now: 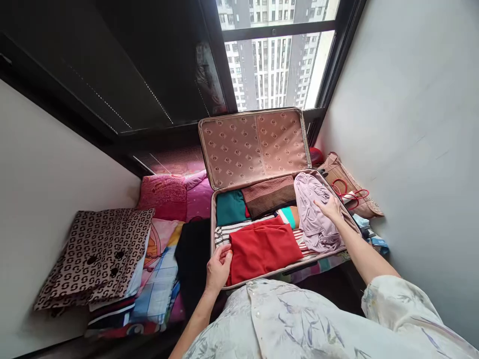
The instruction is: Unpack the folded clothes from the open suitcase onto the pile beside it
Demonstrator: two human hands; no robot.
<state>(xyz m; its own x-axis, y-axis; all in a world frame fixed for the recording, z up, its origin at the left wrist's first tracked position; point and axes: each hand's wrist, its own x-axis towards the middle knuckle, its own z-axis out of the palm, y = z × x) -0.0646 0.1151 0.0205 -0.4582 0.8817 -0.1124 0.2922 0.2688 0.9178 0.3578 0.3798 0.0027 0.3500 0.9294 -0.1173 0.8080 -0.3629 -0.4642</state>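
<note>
Silky lilac garment (314,212), softly crumpled

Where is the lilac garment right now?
In the head view, the lilac garment lies in the right end of the open suitcase, beside the brown folded piece, with the right hand resting on it.

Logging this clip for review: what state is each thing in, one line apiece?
suitcase: open, lid upright, packed with clothes
red garment: folded flat, on top in front
lilac garment: crumpled, unfolded, at the right side
brown garment: folded, at the back
teal garment: folded, back left
left hand: fingers on the red garment's edge
right hand: flat on the lilac garment
patterned stack: folded, outside the suitcase
</note>
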